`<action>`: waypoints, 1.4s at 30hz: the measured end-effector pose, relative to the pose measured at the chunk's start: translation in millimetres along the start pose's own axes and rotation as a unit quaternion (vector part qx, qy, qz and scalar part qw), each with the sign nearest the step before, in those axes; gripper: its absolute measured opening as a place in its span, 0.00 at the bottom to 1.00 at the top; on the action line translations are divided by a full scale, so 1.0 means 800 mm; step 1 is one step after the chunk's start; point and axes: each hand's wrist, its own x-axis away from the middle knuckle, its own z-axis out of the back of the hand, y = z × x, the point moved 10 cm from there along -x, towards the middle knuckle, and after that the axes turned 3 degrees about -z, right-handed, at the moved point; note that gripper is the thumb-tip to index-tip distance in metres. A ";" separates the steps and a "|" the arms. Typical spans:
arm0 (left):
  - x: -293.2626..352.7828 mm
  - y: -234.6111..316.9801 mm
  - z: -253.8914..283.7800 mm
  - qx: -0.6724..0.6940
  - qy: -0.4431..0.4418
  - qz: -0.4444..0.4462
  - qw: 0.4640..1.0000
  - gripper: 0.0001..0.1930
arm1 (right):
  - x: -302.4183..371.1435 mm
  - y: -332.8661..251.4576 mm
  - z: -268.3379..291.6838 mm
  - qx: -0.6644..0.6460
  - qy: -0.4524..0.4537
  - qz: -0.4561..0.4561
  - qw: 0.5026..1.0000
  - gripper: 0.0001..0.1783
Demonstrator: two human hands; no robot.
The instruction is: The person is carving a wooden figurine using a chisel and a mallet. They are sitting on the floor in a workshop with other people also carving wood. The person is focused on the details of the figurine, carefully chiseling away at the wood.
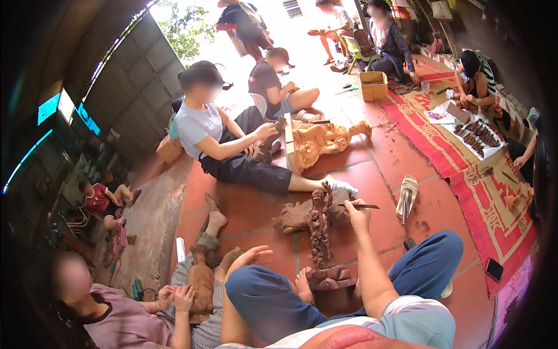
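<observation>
A dark brown carved wooden statue [318,232] stands upright on its rocky base [332,278], between my bare feet. My right hand [358,216] is raised just right of its upper part, apart from it. Its fingers are closed on a thin, dark, blade-like carving tool [366,206] held nearly level. My left hand [251,257] hovers above my left knee, left of the statue, palm partly turned up. Its fingers are stretched out and nothing lies in them. Behind the statue a larger dark wooden carving [293,216] lies on the tiles.
Beside me on the left, a person holds a brown wood carving [201,285]. Ahead, another works near a pale wooden statue [322,142] lying down. To the right are a slipper [407,196], a red patterned mat [427,139] and a phone [494,270]. A yellow crate [373,87] stands farther off.
</observation>
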 end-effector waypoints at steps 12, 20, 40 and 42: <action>-0.151 -0.217 -0.001 -0.037 -0.021 0.229 0.972 0.51 | 0.029 0.015 0.026 0.152 0.040 0.085 0.984 0.08; -0.209 -0.256 -0.021 0.096 -0.090 0.215 0.968 0.41 | 0.048 0.040 0.063 0.034 0.123 -0.021 0.992 0.09; -0.226 -0.277 0.015 -0.023 0.025 0.215 0.976 0.48 | 0.107 0.192 0.039 -0.240 0.129 -0.217 0.937 0.08; -0.221 -0.261 -0.009 -0.032 0.028 0.219 0.975 0.47 | 0.111 0.201 0.044 -0.242 0.117 -0.211 0.940 0.08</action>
